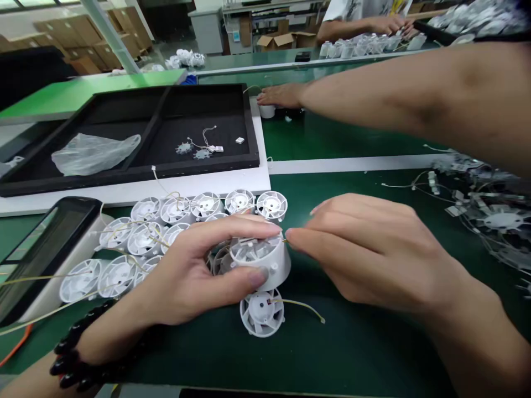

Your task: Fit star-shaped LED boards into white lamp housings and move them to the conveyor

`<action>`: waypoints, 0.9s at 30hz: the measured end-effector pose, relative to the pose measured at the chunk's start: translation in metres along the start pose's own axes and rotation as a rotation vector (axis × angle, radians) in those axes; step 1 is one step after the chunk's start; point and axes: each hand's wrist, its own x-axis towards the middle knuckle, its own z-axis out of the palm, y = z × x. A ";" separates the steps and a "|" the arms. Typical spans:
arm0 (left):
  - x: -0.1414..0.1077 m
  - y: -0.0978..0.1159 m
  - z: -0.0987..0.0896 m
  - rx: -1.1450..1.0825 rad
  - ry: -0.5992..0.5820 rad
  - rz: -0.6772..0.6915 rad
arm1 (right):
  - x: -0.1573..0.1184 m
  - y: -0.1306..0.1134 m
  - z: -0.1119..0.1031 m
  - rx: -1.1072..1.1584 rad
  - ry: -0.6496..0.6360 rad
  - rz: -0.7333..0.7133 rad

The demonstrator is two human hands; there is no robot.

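Head view: the left hand (pixel 186 271) grips a white fan (pixel 279 267) just left of the right hand (pixel 369 251) pinching a wire (pixel 285 240).

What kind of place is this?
Likely a factory assembly area for small fans: rows of small white fans sit on a green workbench, a co-worker's hand is among more white parts at the far bench, and cardboard boxes are stacked behind.
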 end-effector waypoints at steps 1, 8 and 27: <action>0.001 0.000 0.000 0.041 -0.007 0.013 | 0.000 0.001 0.001 0.041 -0.034 0.022; -0.010 -0.015 0.007 0.501 -0.024 0.153 | -0.006 0.016 -0.009 0.051 -0.166 0.069; -0.009 -0.013 0.009 0.551 -0.336 0.557 | -0.097 0.120 -0.041 -0.236 -0.361 1.063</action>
